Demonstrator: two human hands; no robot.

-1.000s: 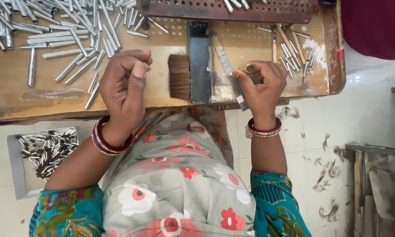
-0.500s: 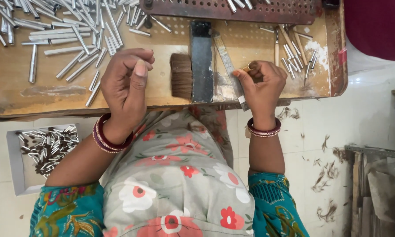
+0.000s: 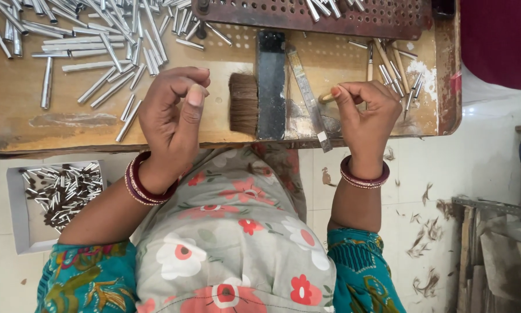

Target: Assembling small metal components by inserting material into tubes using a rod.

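The wooden surface (image 3: 17, 110) runs across the top of the view, its near edge just above the person's lap. Along its far edge lies a reddish perforated metal plate (image 3: 341, 14) with a few tubes resting on it. A big loose heap of silver metal tubes (image 3: 98, 35) covers the far left corner of the surface, some strays reaching towards the near edge. In the middle a dark flat bar (image 3: 270, 81) lies from far to near edge, with a brown bristle brush (image 3: 243, 103) touching its left side and a thin metal strip (image 3: 308, 93) slanting along its right side, its end poking past the near edge. On the floor below the surface's left end sits a pale tray (image 3: 17, 232) holding a pile of short silver and dark pieces.

The left hand (image 3: 170, 116) hovers over the near edge, left of the brush, its fingers curled in towards the thumb; I cannot tell whether anything is pinched between them. The right hand (image 3: 368, 110) is near the right end of the surface, fingers clenched around a small tan stick (image 3: 326, 98), whose end shows just beside the thumb tip. Behind that hand, towards the far right corner, lies a small cluster of thin sticks and tubes (image 3: 391, 69). Red bangles ring both wrists.
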